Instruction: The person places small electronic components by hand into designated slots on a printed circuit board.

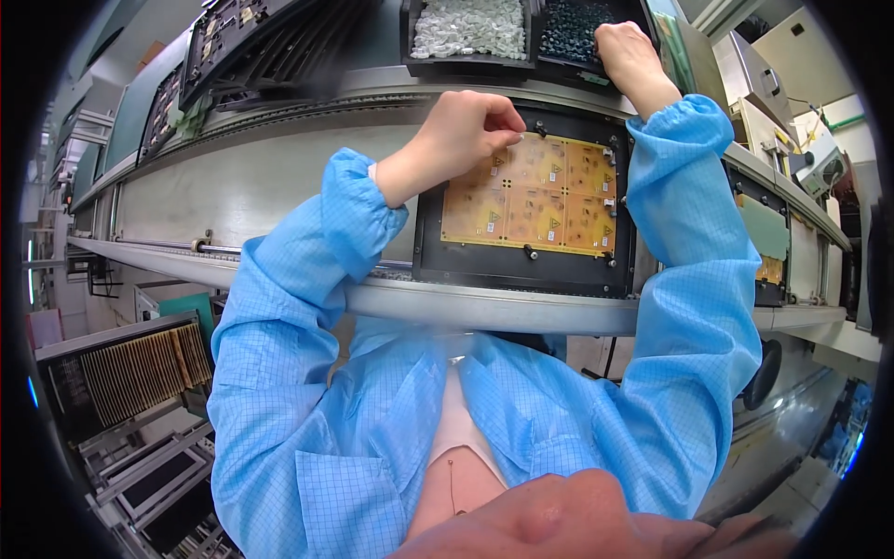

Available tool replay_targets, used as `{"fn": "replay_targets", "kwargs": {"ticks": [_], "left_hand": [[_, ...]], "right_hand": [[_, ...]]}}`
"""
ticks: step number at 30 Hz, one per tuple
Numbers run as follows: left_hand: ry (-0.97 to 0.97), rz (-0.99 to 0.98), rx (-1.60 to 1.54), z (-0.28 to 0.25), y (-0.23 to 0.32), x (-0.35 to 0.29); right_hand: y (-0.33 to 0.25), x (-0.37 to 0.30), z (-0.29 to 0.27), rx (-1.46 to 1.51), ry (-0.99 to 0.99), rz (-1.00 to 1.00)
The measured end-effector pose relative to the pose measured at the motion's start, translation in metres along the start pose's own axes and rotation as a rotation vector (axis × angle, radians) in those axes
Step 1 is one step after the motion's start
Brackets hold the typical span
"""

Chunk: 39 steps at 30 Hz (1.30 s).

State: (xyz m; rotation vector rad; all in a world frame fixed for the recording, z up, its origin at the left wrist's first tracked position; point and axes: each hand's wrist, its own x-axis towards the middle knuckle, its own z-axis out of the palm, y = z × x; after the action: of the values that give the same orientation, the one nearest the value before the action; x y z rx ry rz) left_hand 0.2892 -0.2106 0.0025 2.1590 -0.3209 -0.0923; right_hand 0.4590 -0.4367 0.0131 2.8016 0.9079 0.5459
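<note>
A yellow-orange circuit board panel [535, 207], divided into several sections, lies in a black carrier frame [433, 261] on the rail line before me. Over the panel's far left corner is my left hand [447, 138], its thumb and fingers pinched together. A tiny white part appears at those fingertips, too small to name surely. My right hand [633, 58] reaches into the right side of a black bin holding small dark blue components [570, 28]. Its fingers are curled, and what they grip, if anything, is hidden. Small black clips [531, 252] sit around the panel's edge.
Beside the dark components stands a black bin of small white parts [470, 30]. Black trays [251, 47] are stacked at the far left. The metal front rail [494, 306] runs between me and the carrier. Another carrier with a green board [764, 228] sits to the right.
</note>
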Motion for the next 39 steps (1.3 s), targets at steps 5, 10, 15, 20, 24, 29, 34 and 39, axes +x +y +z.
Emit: {"fn": "replay_targets", "kwargs": {"ticks": [5, 10, 15, 20, 24, 29, 34, 39], "left_hand": [[0.129, 0.266, 0.281, 0.028, -0.006, 0.022], [0.172, 0.324, 0.559, 0.043, -0.002, 0.035], [0.160, 0.265, 0.553, 0.042, -0.008, 0.030], [0.156, 0.265, 0.535, 0.043, -0.012, 0.034], [0.141, 0.266, 0.578, 0.039, -0.006, 0.033], [0.143, 0.275, 0.637, 0.032, -0.004, 0.033], [0.171, 0.476, 0.866, 0.043, 0.002, 0.020], [0.294, 0.589, 0.907, 0.043, 0.005, 0.020]], "right_hand": [[-0.003, 0.006, 0.004, 0.078, 0.013, 0.041], [0.011, -0.007, 0.025, 0.163, 0.358, 0.037], [-0.014, -0.028, -0.022, 0.470, 0.324, 0.058], [-0.024, -0.053, -0.035, 0.544, 0.367, 0.021], [-0.032, -0.073, -0.040, 0.697, 0.340, 0.019], [-0.040, -0.083, -0.049, 0.747, 0.273, 0.024], [-0.043, -0.104, -0.048, 0.792, 0.241, -0.009], [-0.042, -0.125, -0.051, 1.157, -0.028, 0.236]]}}
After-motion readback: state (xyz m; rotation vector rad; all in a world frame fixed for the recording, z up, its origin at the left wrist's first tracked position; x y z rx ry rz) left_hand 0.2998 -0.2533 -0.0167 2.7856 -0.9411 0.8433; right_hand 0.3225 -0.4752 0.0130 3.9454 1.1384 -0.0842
